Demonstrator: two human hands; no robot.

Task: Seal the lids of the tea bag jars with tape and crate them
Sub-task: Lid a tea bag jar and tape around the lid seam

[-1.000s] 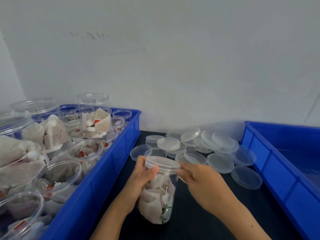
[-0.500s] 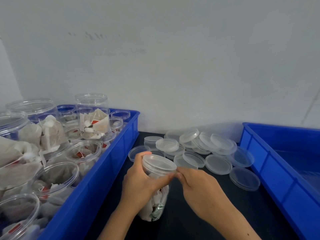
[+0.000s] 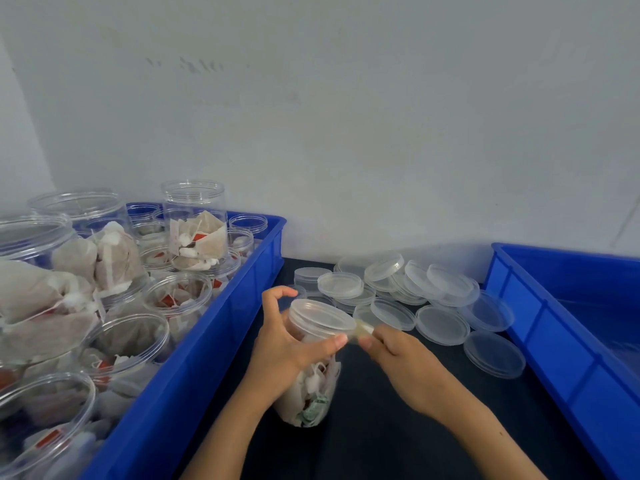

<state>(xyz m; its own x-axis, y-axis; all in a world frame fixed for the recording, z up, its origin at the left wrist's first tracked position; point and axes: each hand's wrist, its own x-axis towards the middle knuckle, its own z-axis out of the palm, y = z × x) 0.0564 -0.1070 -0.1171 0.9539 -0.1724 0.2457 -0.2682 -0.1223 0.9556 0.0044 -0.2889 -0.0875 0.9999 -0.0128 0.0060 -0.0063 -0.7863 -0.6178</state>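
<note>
Dark desk (image 3: 381, 427) against a pale wall, a blue crate at each side.

Item: jar (image 3: 311, 386), clear plastic, part-filled with tea bags, standing near centre of the desk and tilted toward the right. Lid (image 3: 320, 318) seated on top.

Left hand (image 3: 287, 344): wrapped round the jar's upper body just under the lid, thumb pressing at the lid's near edge.

Right hand (image 3: 391, 351): fingers pinched together on a short strip of clear tape (image 3: 362, 330), which runs from the lid's rim to the fingertips.

Left crate (image 3: 194, 368): crowded with open jars of tea bags. Right crate (image 3: 561, 341): interior only partly in view. Loose lids (image 3: 415, 299) heaped far right of the jar.

Handling, judged: light, since paper bags weigh little; walls thin and smooth, likely to flex if squeezed and to slip in a loose grip. Best held round the upper body, below the lid, leaving the rim free for tape. Tape is limp and sticky; keep it taut or it may fold on itself. Not fragile, though tipping is easy.
</note>
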